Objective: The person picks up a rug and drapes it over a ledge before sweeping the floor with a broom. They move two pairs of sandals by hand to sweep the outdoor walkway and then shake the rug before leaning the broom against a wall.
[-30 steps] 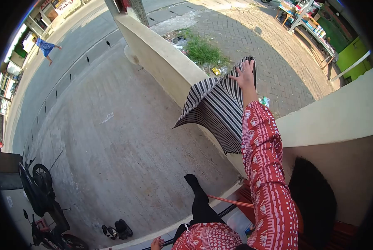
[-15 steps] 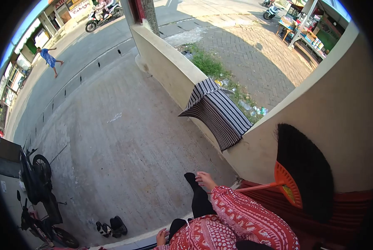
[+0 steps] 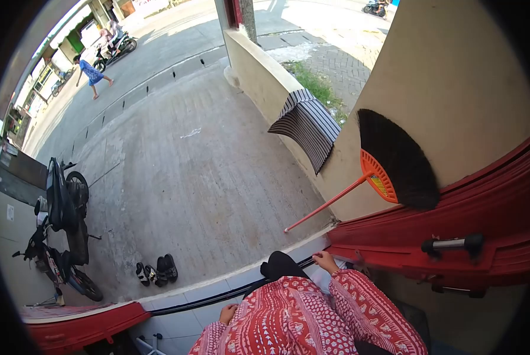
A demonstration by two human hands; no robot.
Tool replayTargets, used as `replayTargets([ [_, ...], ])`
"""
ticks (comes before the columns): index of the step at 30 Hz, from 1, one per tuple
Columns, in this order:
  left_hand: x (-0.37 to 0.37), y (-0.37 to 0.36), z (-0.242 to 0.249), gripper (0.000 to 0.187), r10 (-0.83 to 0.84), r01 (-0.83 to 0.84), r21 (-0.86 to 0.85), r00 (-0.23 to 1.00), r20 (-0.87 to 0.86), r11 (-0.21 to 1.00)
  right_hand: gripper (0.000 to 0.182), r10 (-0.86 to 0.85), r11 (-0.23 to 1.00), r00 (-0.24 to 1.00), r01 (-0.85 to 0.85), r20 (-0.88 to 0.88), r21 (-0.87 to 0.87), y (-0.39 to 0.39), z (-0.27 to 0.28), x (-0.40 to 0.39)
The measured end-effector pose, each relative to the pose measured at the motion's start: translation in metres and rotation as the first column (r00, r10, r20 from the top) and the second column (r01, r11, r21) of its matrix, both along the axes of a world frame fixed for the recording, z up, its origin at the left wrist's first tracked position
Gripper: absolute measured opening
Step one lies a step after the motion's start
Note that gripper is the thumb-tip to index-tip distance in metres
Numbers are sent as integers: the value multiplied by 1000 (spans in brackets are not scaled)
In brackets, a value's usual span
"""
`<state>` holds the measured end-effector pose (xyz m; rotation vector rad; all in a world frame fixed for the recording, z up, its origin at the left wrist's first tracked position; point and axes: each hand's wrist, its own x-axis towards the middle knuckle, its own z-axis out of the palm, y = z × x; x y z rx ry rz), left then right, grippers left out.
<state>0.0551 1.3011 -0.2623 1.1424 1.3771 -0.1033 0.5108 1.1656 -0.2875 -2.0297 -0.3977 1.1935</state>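
My right hand [image 3: 325, 261] is held low in front of me, fingers loosely bent and apart, with nothing visible in it. It is close to the red door and the tiled doorway strip [image 3: 208, 291]. Low at my other side, my left hand [image 3: 227, 313] hangs beside my patterned red top; its fingers are small in view but look loosely apart and hold nothing visible. Beyond my right hand, a broom [image 3: 378, 174] with black bristles and an orange head leans bristles-up against the beige wall, its handle end on the concrete floor.
A striped cloth [image 3: 306, 127] drapes over the low wall. Sandals [image 3: 157, 271] stand outside the sill, left of me. A parked motorbike [image 3: 69, 225] is farther left. Red folding doors [image 3: 484, 207] flank the doorway. On the road, a person in blue [image 3: 91, 72] walks and a motorbike passes.
My view has shifted back into the doorway, showing more door and sill. My right hand has moved away from beside the broom handle. The person in blue has walked on.
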Motion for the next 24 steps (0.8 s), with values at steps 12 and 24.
replayTargets([
  [12,36,-60,65,27,-5,-5,69,991,137,998,27,132,991,985,-129,-115,27,-107,37,-103],
  [24,-60,-168,32,26,-207,192,121,969,131,974,23,-67,997,992,63,-110,-38,-307,50,-211],
])
